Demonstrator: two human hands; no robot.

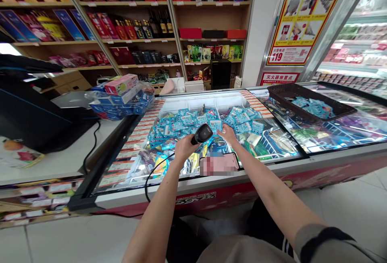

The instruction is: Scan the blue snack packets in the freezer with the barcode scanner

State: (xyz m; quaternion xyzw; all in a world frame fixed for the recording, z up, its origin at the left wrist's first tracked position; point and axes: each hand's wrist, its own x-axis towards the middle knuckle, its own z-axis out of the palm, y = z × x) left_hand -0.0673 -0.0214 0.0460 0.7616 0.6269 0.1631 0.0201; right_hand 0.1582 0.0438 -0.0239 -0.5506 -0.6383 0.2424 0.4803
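"Firstly, which way did the light-blue flat printed packet (pixel 215 125) lie from the hands?"

"Just beside the right hand (pixel 228 135), to its left and slightly farther from the person. That hand was pinched narrow at the packet's right edge. The packet was above the glass-topped chest freezer (pixel 272 166); whether it rested on anything could not be determined"

"Its long axis?"

"Not established; the outline appeared nearly square"

"And the left hand (pixel 184 147)?"

"Wrapped round a black plastic handheld scanner (pixel 203 133), whose long axis ran forward and to the right, its head near the packet. Contact between the two could not be confirmed. The right hand was the nearer"

"Obstructions?"

"None seen between scanner head and packet. Loose light-blue packets (pixel 178 126) were heaped on the glass to the left, with a second blue group (pixel 242 117) to the right. A dark-edged phone with a pinkish screen (pixel 219 164) lay on the near side, between the forearms. The thin black cord (pixel 146 186) looped beside the left forearm. A dark brown plastic tray (pixel 281 93) holding similar packets stood farther right"
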